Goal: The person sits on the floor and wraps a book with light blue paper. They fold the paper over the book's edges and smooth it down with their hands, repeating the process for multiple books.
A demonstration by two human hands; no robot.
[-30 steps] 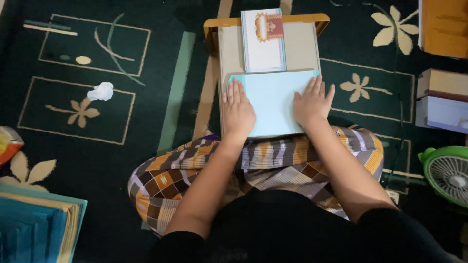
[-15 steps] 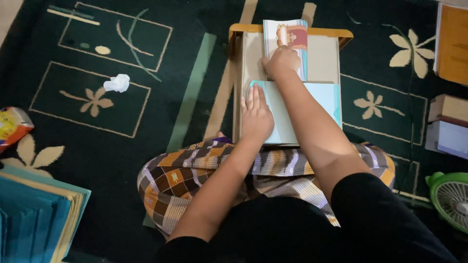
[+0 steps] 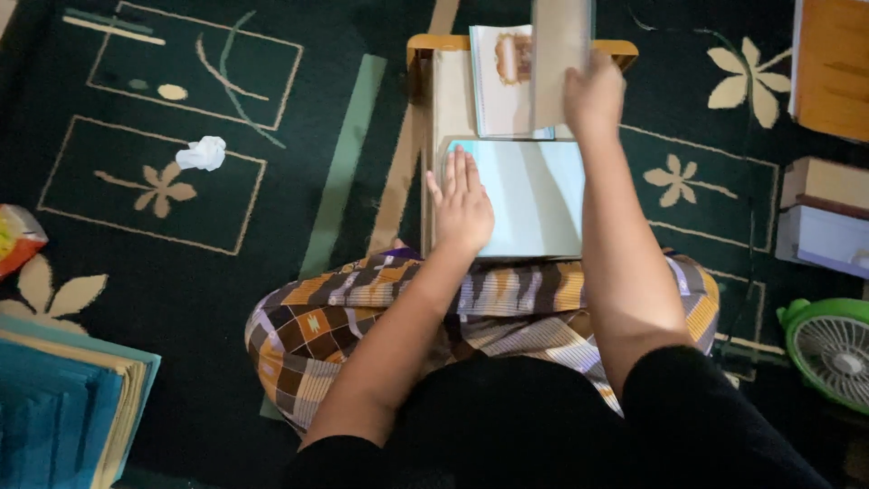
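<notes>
I sit cross-legged at a small wooden lap desk. My left hand lies flat, fingers spread, on the left part of a pale blue sheet on the desk. My right hand is raised at the desk's far edge and grips a grey translucent sheet, held upright. Behind it lies a white booklet with an orange emblem on its cover.
A crumpled white paper lies on the dark green patterned carpet to the left. A stack of teal folders is at bottom left. Boxes and books and a green fan stand at the right.
My right hand left the blue sheet, reached to the desk's far end and lifted a grey sheet upright. My left hand stayed flat on the blue sheet.
</notes>
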